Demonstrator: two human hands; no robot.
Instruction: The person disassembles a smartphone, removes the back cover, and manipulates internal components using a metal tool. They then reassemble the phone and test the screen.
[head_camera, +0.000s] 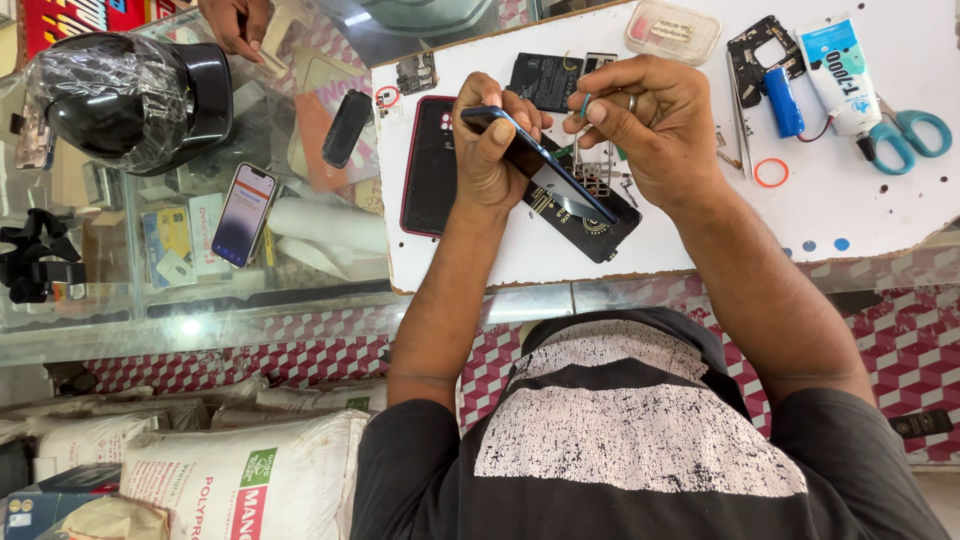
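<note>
Currently: L hand (490, 150) was closed around the upper end of a slim dark smartphone with a blue rim (545, 170), holding it tilted on edge just above the white board worktop (700, 240). R hand (655, 120) was pinched shut on a thin blue-tipped pick tool (584, 104), tip pointing down toward the phone's raised edge. Couldn't tell whether the tip touched the seam.

Under the phone lay a flat black back panel with a gold round emblem (603, 228). A dark handset with a red rim (430, 165) sat just beside the L wrist, and a black rectangular battery (545, 80) lay beyond the hands. Further R: white glue tube w/ blue label (838, 75), blue-handled scissors (912, 135), small orange ring (771, 172). Another person's hand (235, 22) rested at the far L, well apart.

Judgement: step in hand looked like edge work on the handset, tool approaching the rim. Next move would call for a steady L grip, so the phone doesn't rotate, and a shallow, light tool angle; the thin rim gives little purchase, so a slip seems the main risk.
</note>
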